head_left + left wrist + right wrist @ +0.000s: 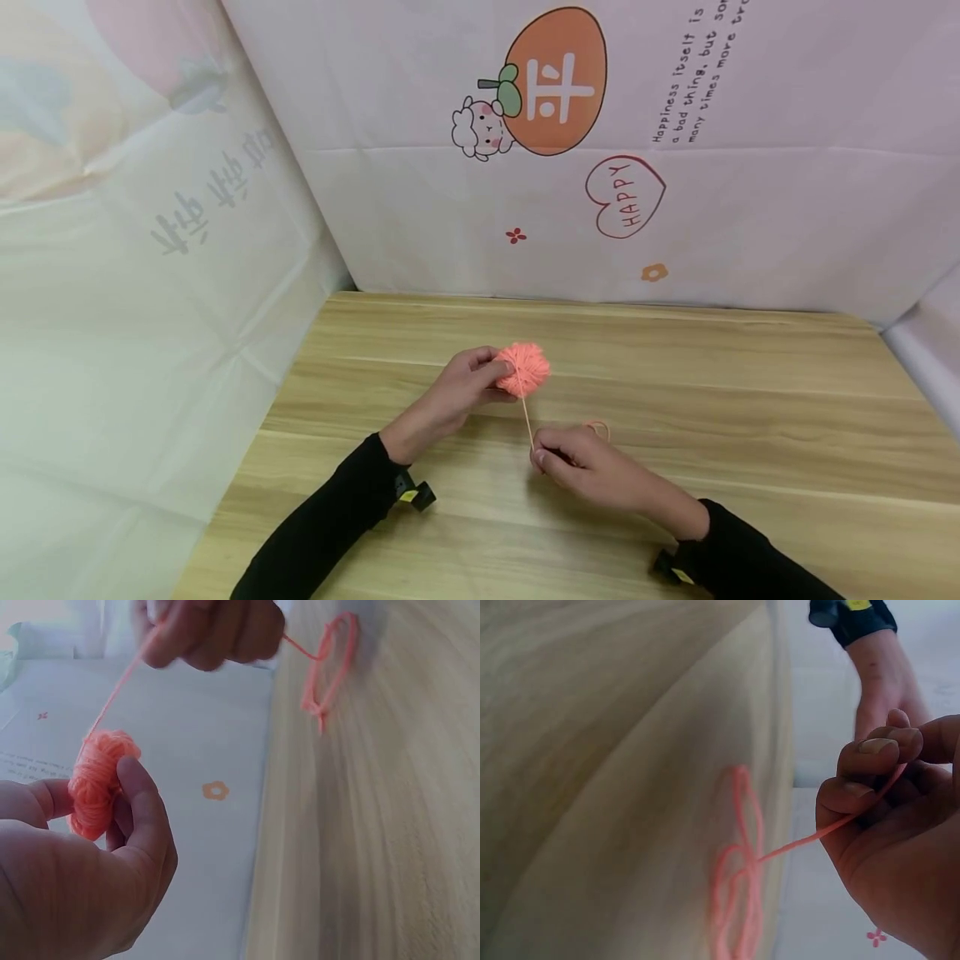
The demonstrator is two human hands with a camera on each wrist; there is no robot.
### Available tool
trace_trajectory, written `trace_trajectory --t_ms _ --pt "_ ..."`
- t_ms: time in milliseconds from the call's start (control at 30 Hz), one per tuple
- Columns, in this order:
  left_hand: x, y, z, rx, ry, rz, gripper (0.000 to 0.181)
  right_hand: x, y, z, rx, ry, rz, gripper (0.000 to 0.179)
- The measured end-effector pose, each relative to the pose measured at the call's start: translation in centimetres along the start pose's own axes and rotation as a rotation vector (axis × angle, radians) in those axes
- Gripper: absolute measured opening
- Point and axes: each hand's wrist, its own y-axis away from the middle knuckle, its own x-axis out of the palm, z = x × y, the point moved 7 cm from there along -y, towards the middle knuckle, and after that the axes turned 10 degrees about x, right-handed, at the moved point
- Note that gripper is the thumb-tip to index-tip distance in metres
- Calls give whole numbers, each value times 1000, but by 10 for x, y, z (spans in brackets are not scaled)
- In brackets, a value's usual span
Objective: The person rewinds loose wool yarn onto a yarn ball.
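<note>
My left hand [457,387] pinches a small coral-pink ball of yarn [527,369] between thumb and fingers, held above the table. In the left wrist view the wound yarn ball [97,784] looks thick and rounded, with strands wrapped across it. A taut strand of yarn [527,421] runs from the ball down to my right hand [592,471], whose curled fingers and thumb pinch it. Past the right hand [892,802], the strand continues to a loose loop of yarn [739,877] lying on the table.
The wood-grain table [750,400] stretches under both hands. A white printed sheet [420,217] rises along its back edge, and another sheet [187,333] hangs at the left. Black sleeves [330,517] with small wrist-worn devices [415,495] cover the forearms.
</note>
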Motion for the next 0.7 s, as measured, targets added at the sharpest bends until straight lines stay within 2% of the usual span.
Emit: trace_trajectory --t_ms 200,400,533,700 --pt "11 6 -12 -1 51 93 35 0 -5 -9 107 -77 53 23" --pt "24 16 -21 -8 63 179 30 -9 -16 -41 147 23 4 30" --pt "33 24 -24 -15 34 238 26 -19 -19 -56 198 -33 7 34" --pt "40 34 -24 -27 -44 330 26 -35 -24 -59 192 -108 21 28"
